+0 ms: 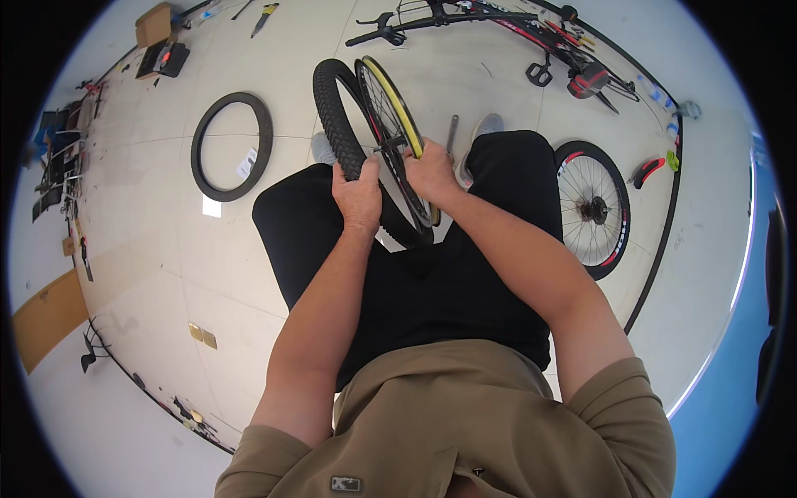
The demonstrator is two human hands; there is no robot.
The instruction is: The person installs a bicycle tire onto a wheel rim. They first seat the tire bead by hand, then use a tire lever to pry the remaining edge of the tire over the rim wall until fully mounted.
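Between my knees, a black knobby bicycle tire [330, 112] and a spoked bicycle wheel [403, 108] with a yellow strip round its rim stand upright side by side. The tire looks separate from the rim at the top; lower down my hands and legs hide how they meet. My left hand [359, 197] is closed round the tire's near side, thumb on the tread. On the wheel's right side, my right hand [433, 173] grips the rim near the hub, its fingertips partly hidden behind the spokes.
Left on the tiled floor lies another black tire [198, 145] with a white label. A wheel with its tire [621, 212] lies by my right knee. Ahead is a bicycle frame [519, 31]; a metal tool [452, 133] lies near my right shoe. An open cardboard box [154, 25] stands far left.
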